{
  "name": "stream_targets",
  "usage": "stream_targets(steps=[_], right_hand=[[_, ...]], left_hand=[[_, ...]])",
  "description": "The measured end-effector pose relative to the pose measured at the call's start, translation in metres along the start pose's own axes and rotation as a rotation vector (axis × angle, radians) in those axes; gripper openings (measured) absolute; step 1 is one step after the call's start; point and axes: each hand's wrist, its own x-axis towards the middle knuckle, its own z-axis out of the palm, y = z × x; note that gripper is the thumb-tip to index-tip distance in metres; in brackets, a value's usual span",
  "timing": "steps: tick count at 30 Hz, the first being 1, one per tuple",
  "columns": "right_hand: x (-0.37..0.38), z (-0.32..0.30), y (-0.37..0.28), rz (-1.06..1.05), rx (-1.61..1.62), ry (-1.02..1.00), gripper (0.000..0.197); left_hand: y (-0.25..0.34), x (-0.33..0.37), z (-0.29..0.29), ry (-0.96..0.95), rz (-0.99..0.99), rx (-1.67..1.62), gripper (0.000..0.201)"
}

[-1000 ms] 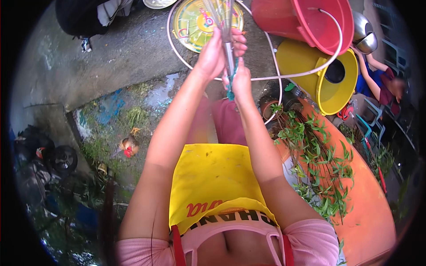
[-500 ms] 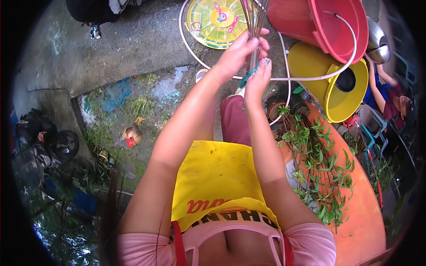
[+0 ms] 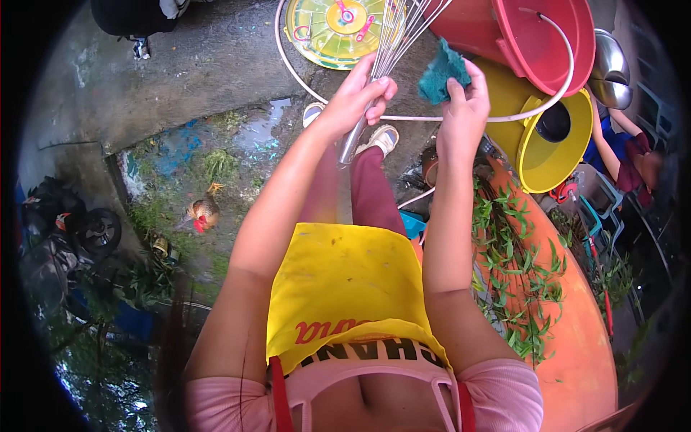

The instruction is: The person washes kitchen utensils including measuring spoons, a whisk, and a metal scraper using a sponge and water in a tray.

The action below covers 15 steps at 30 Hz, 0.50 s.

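Observation:
My left hand (image 3: pixel 360 97) is closed round the metal handle of a wire whisk (image 3: pixel 392 47), whose loops point up and away from me. The handle's end shows below my fingers. Just to the right, my right hand (image 3: pixel 464 104) pinches a ragged green scouring pad (image 3: pixel 442 72) between thumb and fingers. The pad is apart from the whisk, close beside its wires. Behind the whisk lies a round yellow lid (image 3: pixel 317 32) with pink pieces on it.
A white hose (image 3: pixel 417 118) loops across the ground and into a tipped red tub (image 3: pixel 547 43). Beside it a yellow bucket (image 3: pixel 529 155) lies on its side. Leafy plants (image 3: pixel 515 266) grow by an orange ledge (image 3: pixel 576 345). A chicken (image 3: pixel 204 213) stands left; another person (image 3: pixel 630 155) is at far right.
My right hand has drawn the scouring pad off the whisk's handle, up and to the right. The whisk has shifted left and tilted, with my left hand lower on it.

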Motion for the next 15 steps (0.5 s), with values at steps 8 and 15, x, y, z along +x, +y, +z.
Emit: stream_targets(steps=[8,15], right_hand=[[0.024,0.002,-0.02,-0.396,-0.315,0.202,0.014],[0.01,-0.005,0.0,-0.474,-0.531,-0.113,0.017]], left_hand=[[-0.013,-0.001,0.011,-0.082,-0.022,0.192,0.057],[-0.01,-0.001,0.021,-0.023,-0.047,0.295,0.062]])
